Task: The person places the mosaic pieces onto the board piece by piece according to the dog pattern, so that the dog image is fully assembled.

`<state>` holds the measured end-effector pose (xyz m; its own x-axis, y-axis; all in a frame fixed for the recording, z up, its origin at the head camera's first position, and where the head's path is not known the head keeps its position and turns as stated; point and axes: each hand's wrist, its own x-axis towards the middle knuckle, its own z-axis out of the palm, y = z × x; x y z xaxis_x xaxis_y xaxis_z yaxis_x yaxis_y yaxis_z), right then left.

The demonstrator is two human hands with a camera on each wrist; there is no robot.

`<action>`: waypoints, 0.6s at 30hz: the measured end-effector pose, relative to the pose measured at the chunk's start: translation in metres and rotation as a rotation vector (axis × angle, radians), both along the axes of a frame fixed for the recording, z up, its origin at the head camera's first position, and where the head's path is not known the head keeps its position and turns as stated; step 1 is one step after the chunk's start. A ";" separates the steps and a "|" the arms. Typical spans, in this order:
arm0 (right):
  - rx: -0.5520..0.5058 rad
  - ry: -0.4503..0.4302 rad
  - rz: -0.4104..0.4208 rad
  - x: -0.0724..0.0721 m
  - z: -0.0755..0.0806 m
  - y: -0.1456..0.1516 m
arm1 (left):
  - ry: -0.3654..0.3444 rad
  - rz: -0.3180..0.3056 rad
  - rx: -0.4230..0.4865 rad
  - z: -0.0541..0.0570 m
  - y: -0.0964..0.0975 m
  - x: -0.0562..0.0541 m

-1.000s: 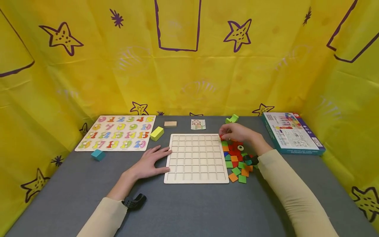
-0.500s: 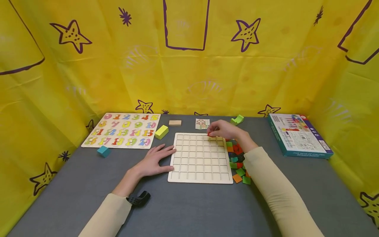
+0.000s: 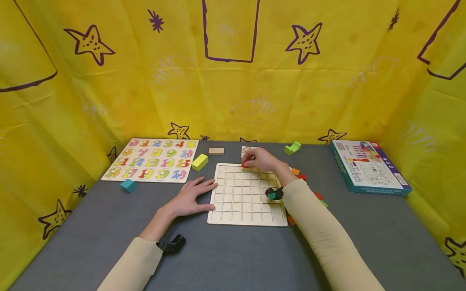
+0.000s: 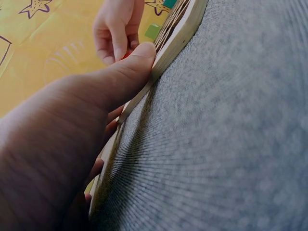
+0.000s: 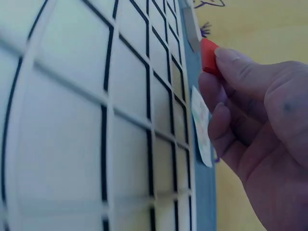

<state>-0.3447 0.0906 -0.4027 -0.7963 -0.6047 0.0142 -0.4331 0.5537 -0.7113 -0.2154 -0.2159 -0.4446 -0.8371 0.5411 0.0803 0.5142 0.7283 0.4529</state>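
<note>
A pale wooden grid board [image 3: 247, 202] lies on the grey table, its square cells bare where they show. My left hand [image 3: 189, 199] rests at the board's left edge with fingers spread; in the left wrist view the thumb [image 4: 130, 72] lies along the rim. My right hand [image 3: 263, 159] pinches a small red tile [image 5: 210, 55] between thumb and fingertips, over the far row of cells. Beyond it, a small printed picture card [image 5: 201, 127] is partly covered by that hand in the head view. Loose coloured tiles [image 3: 295, 172] lie right of the board, mostly hidden under the right forearm.
A number puzzle board [image 3: 149, 159] lies at the back left, with a teal block [image 3: 128, 185] at its front edge. Near it are a yellow block [image 3: 200, 162] and a plain wooden block [image 3: 216, 151]. A green curved block [image 3: 293, 148] and a flat box [image 3: 371, 167] stand right.
My right hand has moved left from the tile pile to above the board's far row, carrying the red tile. The view has shifted slightly; my left hand keeps its place at the board's edge.
</note>
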 end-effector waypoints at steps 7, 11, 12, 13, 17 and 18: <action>-0.027 0.019 -0.012 -0.004 -0.007 -0.025 | -0.010 0.008 0.006 -0.001 0.003 -0.003; 0.000 0.021 0.006 -0.005 -0.010 -0.041 | -0.020 0.016 0.007 -0.001 0.003 -0.002; 0.011 0.023 0.004 -0.004 -0.010 -0.044 | -0.021 0.018 0.007 -0.001 0.002 -0.001; 0.019 0.023 -0.001 -0.003 -0.010 -0.046 | -0.020 0.018 0.006 0.000 0.002 -0.001; 0.062 0.041 -0.018 -0.001 -0.010 -0.051 | -0.019 0.023 0.001 0.000 0.001 -0.001; 0.070 0.043 -0.021 0.000 -0.011 -0.052 | -0.020 0.023 0.000 0.000 0.000 0.000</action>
<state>-0.3452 0.0388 -0.4134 -0.8083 -0.5888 0.0071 -0.4504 0.6104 -0.6516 -0.2158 -0.2154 -0.4451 -0.8507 0.5219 0.0636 0.4885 0.7398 0.4627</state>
